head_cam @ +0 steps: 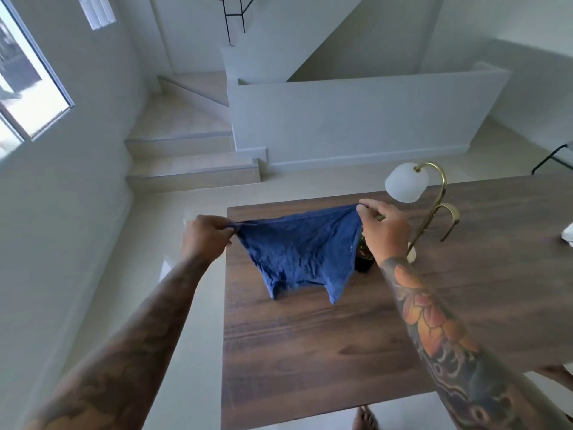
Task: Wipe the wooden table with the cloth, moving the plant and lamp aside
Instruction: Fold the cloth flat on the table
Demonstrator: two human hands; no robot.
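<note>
Head view looks down on a dark wooden worktop (310, 346) with a blue cloth (297, 256) stretched in the air above it. Left hand (206, 235) pinches one top corner of the cloth, its fingers (226, 228) closed tight on the bunched hem; right hand (383, 226) pinches the opposite top corner between thumb and fingertips, the other fingers loosely spread. Held this way, the cloth hangs open like a sheet, its two lower corners dangling just above the wood, which I judge to be a way of shaking it flat or finding its shape before folding or laying it down to wipe.

Taking the cloth as the landmark: the lamp (415, 193), white shade on a curved brass stem, stands just behind and to its right, its base partly hidden by the right wrist. A dark pot with a bit of green, most likely the plant (362, 259), sits right beside the cloth's right edge, mostly hidden behind cloth and forearm. Both sit near the end of the worktop where wiping would begin, so they would need shifting first. Further right of the cloth, at the frame's edge, lies a small white object (568, 234) I cannot identify. Beyond the cloth, steps (186, 150) climb beside a low white wall.

No wiping looks begun; both hands are occupied, so one must let go before the lamp or plant can be moved.
</note>
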